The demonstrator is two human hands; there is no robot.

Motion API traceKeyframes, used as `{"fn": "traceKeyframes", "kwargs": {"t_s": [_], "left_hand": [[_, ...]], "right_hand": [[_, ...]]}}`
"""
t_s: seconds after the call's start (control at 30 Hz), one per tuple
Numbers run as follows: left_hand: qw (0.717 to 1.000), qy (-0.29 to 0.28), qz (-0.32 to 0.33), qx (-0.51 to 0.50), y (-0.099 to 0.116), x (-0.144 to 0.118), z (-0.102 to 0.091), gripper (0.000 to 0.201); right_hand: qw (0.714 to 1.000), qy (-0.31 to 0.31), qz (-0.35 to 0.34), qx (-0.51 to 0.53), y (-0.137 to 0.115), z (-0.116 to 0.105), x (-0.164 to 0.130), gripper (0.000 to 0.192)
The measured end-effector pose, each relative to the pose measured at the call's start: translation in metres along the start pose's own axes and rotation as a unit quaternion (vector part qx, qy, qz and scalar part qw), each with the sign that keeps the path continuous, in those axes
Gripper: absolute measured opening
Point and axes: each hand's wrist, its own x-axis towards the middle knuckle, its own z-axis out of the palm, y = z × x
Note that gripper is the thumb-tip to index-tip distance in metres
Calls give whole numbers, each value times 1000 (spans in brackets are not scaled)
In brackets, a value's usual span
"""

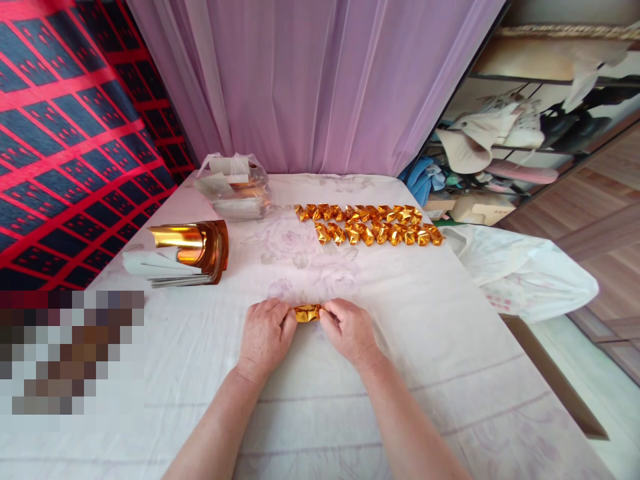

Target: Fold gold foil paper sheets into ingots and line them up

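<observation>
- The left hand (265,333) pinches the left end of a small gold foil piece (307,313), fingers closed on it, knuckles up.
- The right hand (350,331) grips the other end the same way, so the foil piece sits between both hands, low on the cloth-covered surface (425,347).
- At about 12 to 1 o'clock from the hands, well apart, lie two rows of folded gold pieces (370,224).
- At 10 o'clock stands a curled stack of gold foil sheets (193,250) on pale paper.
- Farther back at 11 o'clock sits a clear plastic bag (235,187), just before the lilac curtain (310,80).
- At 3 o'clock a white plastic bag (525,273) hangs off the surface's edge.
</observation>
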Motion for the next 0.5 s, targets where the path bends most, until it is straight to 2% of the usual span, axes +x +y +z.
{"fn": "traceKeyframes", "kwargs": {"t_s": [0.5], "left_hand": [[996, -7, 39, -75, -7, 0, 4, 32]], "right_hand": [[1000, 13, -20, 5, 1, 1, 0, 25]]}}
